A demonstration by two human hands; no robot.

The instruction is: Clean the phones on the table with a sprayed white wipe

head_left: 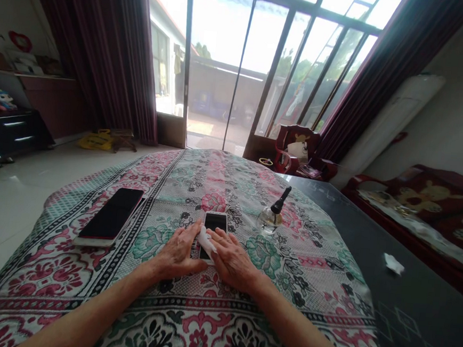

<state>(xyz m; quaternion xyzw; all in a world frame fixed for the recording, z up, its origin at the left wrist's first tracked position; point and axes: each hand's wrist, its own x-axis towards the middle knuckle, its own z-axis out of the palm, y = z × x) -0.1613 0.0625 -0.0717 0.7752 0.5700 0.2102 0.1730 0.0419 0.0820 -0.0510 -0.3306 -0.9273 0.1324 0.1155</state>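
Pressing tissue (206, 239) onto phone (215, 221) with right hand (233, 258), bottle (269, 220) marks illegible.

Two hands (179, 248) (233, 258) — one small phone (216, 221), one bottle (270, 219)

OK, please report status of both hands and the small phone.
Left hand at left edge of small phone. Right hand on white cloth over its screen. Bottle off right, larger device off left; neither looks in the way.

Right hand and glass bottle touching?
Apart. The head view shows patterned tablecloth between the right hand and the glass bottle.
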